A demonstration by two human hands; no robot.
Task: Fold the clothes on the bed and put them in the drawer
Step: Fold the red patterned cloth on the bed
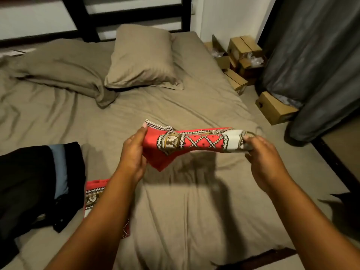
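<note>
Red patterned cloth (194, 143) held in the air above the bed (175, 211), stretched between both hands, partly folded, one red corner hanging below the left end. Left hand (132, 156) grips the left end with thumb on top and fingers (143, 130) curled round the edge; right hand (263, 154) pinches the bunched white end in curled fingers. On the sheet: second red patterned piece (93, 195) flat under the left forearm, just beside a pile of dark clothes (29, 182); two pillows (142, 57) at the head; cardboard boxes (276, 108) on the floor by a grey curtain (311, 65).
</note>
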